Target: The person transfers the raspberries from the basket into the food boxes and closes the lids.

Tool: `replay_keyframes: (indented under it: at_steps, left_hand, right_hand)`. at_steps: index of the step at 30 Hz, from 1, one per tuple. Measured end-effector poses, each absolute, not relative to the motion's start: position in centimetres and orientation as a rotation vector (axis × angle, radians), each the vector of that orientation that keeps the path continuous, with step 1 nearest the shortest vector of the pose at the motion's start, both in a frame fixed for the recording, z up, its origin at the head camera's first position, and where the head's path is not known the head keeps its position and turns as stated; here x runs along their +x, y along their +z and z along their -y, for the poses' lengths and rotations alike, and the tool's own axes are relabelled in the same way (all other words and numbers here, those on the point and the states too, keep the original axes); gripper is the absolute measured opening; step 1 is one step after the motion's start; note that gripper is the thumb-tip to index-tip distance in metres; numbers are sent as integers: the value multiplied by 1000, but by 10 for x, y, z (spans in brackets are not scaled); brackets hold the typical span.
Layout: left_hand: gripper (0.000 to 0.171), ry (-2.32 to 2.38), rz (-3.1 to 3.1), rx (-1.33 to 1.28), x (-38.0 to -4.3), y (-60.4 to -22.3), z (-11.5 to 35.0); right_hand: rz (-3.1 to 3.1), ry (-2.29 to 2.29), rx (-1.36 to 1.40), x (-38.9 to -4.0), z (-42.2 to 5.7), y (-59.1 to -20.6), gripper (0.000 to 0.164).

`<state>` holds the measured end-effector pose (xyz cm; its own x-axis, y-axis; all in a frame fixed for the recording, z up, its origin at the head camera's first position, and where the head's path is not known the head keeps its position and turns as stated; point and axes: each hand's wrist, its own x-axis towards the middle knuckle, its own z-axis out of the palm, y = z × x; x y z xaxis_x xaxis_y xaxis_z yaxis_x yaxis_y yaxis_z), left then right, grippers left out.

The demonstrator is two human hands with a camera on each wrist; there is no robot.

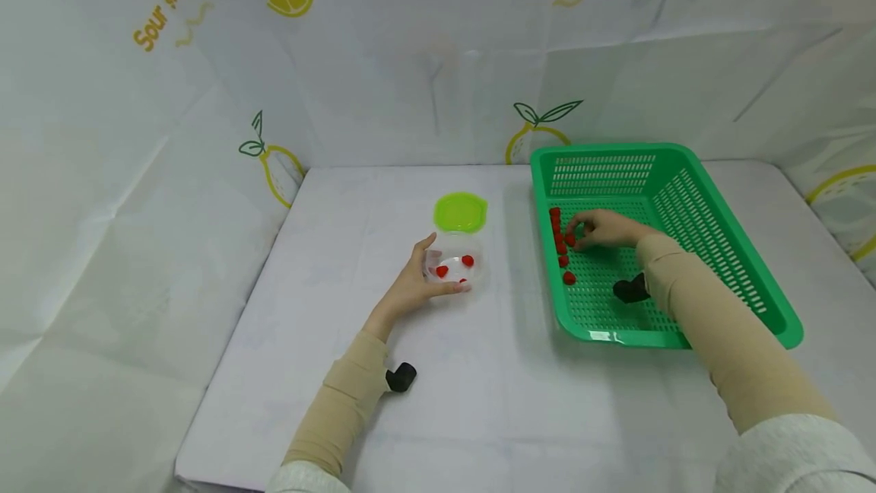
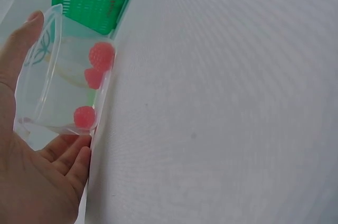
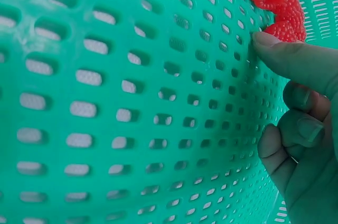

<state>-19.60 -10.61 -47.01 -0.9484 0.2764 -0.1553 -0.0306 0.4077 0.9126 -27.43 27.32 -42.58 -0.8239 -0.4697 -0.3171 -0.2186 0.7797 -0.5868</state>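
Observation:
At the middle of the table my left hand (image 1: 414,284) holds a clear plastic container (image 1: 453,257), thumb and fingers spread around its side. Inside it lie three red raspberries (image 2: 101,56), seen through the clear wall in the left wrist view. My right hand (image 1: 605,230) is down in the green basket (image 1: 735,238), pinching a raspberry (image 1: 570,240) between thumb and index finger. That raspberry is partly hidden by the thumb (image 3: 272,44) in the right wrist view. Several more raspberries (image 1: 557,223) lie in a row along the basket's left wall.
A lime-green lid (image 1: 461,212) lies flat just behind the clear container. The slotted basket stands on the right of the white-covered table (image 1: 438,386). Behind the table hangs a white cloth (image 1: 411,59) with lemon prints. Black devices (image 1: 401,377) sit on both wrists.

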Motion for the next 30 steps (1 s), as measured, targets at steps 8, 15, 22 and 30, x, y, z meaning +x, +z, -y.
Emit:
replay_keyframes:
  at_steps: [8, 15, 22, 30]
  left_hand:
    - [108, 1551, -2371, 205, -195, -470, 106]
    - [108, 1541, -2368, 216, -196, -471, 107]
    - [108, 1548, -2364, 209, -197, -471, 107]
    - [108, 1545, -2372, 196, -196, -470, 107]
  right_hand:
    - [-2511, -731, -526, -271, -275, -424, 32]
    - [-2471, -750, -505, -272, -277, -423, 34]
    - [-2404, -768, -502, -274, -279, -420, 35]
    - [-2353, -823, -492, -269, -276, -407, 36]
